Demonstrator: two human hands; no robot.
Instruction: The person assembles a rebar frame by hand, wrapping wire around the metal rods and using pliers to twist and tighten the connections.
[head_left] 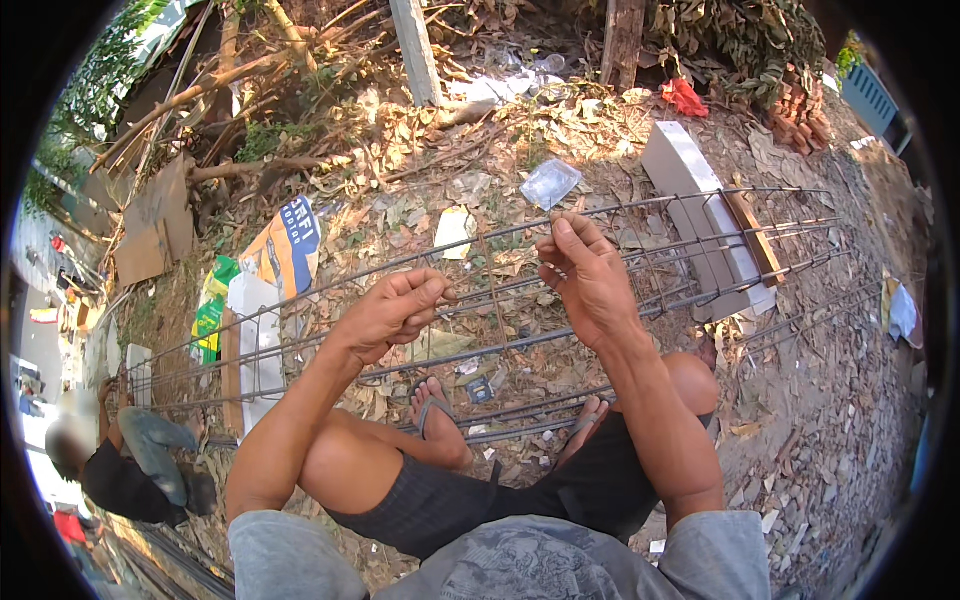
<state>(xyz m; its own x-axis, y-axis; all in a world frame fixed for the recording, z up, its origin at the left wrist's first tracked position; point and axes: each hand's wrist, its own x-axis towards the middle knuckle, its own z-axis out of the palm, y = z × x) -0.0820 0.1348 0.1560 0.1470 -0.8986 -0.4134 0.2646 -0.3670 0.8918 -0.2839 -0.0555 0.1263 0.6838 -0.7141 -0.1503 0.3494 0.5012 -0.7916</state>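
A long reinforcement cage (500,347) of thin steel bars and square stirrups stretches across in front of my knees. Above its middle, my left hand (392,314) is closed in a pinch, with a tiny bit of something at the fingertips, too small to name. My right hand (590,278) is held at the cage's far upper bar, palm turned toward me. Its thumb presses against the curled index finger, and whatever lies between them cannot be made out. A stirrup (493,285) stands between the two hands.
Grey blocks, one at right (690,205) and one at left (257,300), prop the cage, with wood strips beside them. More steel bars (540,411) lie by my sandalled feet. Another person (135,460) crouches at the cage's left end. Dry leaves, a plastic bag (551,184) and rubble litter the ground.
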